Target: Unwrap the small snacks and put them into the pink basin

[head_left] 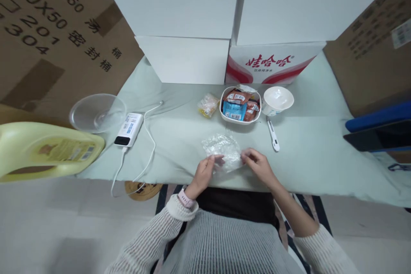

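The clear bag (225,147) spreads between and ahead of the loosely curled left hand (205,170) and pinching right hand (257,164), both holding it.

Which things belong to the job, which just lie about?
In use: clear plastic bag, held by left hand and right hand.

Seemingly lying about: power bank, yellow jug, clear plastic bowl, round white bowl, slim white tool; packet-filled bowl unclear.

packets (235,109) in bowl (239,121) — bag (227,149) before, cup (278,99) right
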`<state>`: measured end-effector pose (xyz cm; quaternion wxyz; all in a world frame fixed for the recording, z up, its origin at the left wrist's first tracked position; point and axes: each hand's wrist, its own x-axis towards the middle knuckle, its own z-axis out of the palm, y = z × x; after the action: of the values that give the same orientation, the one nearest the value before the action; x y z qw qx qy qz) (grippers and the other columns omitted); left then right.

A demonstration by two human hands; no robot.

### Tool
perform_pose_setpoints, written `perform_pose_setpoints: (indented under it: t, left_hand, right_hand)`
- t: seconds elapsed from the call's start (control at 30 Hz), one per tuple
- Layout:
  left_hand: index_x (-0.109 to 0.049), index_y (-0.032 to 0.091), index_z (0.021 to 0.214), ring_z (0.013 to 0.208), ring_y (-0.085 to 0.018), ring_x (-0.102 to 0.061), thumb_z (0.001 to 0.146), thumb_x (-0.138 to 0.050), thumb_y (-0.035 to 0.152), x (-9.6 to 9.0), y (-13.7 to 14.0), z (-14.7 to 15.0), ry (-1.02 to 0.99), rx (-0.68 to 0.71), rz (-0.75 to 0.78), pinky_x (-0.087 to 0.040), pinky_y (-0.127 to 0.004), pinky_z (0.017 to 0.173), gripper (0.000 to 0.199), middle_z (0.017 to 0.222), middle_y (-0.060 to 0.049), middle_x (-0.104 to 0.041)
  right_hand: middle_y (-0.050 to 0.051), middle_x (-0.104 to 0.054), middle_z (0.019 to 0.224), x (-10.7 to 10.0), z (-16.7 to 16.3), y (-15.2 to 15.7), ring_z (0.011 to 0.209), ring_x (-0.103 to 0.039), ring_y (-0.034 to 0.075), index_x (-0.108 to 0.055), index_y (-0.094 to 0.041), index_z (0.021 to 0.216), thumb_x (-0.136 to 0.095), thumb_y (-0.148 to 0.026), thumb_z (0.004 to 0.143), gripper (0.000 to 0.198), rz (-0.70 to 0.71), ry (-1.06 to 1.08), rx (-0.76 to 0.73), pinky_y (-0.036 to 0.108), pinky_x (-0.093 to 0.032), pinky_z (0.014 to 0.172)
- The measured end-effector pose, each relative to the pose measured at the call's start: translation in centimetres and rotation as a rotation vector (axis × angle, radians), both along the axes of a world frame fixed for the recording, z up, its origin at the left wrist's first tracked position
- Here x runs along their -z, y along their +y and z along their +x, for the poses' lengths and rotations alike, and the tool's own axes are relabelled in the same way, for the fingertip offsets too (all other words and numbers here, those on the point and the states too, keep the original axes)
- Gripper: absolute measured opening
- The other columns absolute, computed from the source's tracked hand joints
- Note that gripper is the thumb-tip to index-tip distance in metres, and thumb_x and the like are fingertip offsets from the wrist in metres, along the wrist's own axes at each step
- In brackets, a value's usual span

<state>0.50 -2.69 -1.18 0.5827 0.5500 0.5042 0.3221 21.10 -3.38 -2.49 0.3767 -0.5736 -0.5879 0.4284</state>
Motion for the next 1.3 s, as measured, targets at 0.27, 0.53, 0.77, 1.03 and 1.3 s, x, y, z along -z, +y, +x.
perform_pose_setpoints:
  t: [0.27,0.53,0.77,1.03,1.3]
  left_hand:
    - [-0.052,0.008,0.114,0.082,-0.021,-0.059,0.089,-0.038,0.043,2.2,3.2,-0.5,0.502,-0.241,0.286,-0.047,-0.036,0.077,0.045,0.09,-0.011,-0.061]
    - [-0.042,0.014,0.127,0.132,-0.024,-0.03,0.09,-0.032,0.013,1.1,1.4,0.5,0.866,0.168,0.81,-0.031,-0.042,0.106,0.039,0.134,-0.011,-0.045]
    - [-0.028,0.011,0.138,0.137,-0.034,-0.015,0.084,-0.048,0.05,5.0,2.0,0.0,0.992,0.346,0.75,-0.026,-0.05,0.105,0.07,0.146,-0.02,-0.023]
    - [-0.04,0.011,0.128,0.132,-0.029,-0.029,0.083,-0.051,0.034,1.8,0.1,-1.3,0.812,0.398,0.821,-0.026,-0.048,0.108,0.052,0.137,-0.017,-0.04]
    - [-0.047,0.013,0.12,0.12,-0.031,-0.044,0.074,-0.064,0.034,2.2,-1.0,-1.3,0.695,0.452,0.791,-0.039,-0.05,0.099,0.053,0.127,-0.018,-0.049]
  right_hand:
    - [0.002,-0.062,0.075,2.6,-2.6,3.3,0.064,-0.058,0.018,-0.044,-0.016,0.122,-0.048,-0.031,0.081,0.044,0.047,-0.355,0.158,0.032,-0.046,0.065]
    - [0.015,-0.057,0.119,2.0,-2.6,2.6,0.112,-0.051,0.025,-0.044,-0.015,0.127,-0.036,-0.028,0.09,0.039,0.446,-0.714,-0.001,0.04,-0.042,0.091]
    - [0.015,-0.034,0.143,4.2,-2.4,2.0,0.133,-0.026,0.029,-0.03,-0.014,0.139,-0.041,-0.045,0.088,0.061,0.401,-0.96,-0.308,0.054,-0.02,0.105]
    - [0.014,-0.055,0.121,2.3,1.2,0.6,0.116,-0.046,0.025,-0.059,-0.017,0.103,-0.047,-0.025,0.086,0.023,0.501,-0.692,-0.419,0.043,-0.041,0.094]
    - [0.014,-0.058,0.112,1.0,1.4,-0.5,0.109,-0.051,0.026,-0.058,-0.018,0.082,-0.045,-0.014,0.082,0.014,0.504,-0.592,-0.407,0.046,-0.045,0.089]
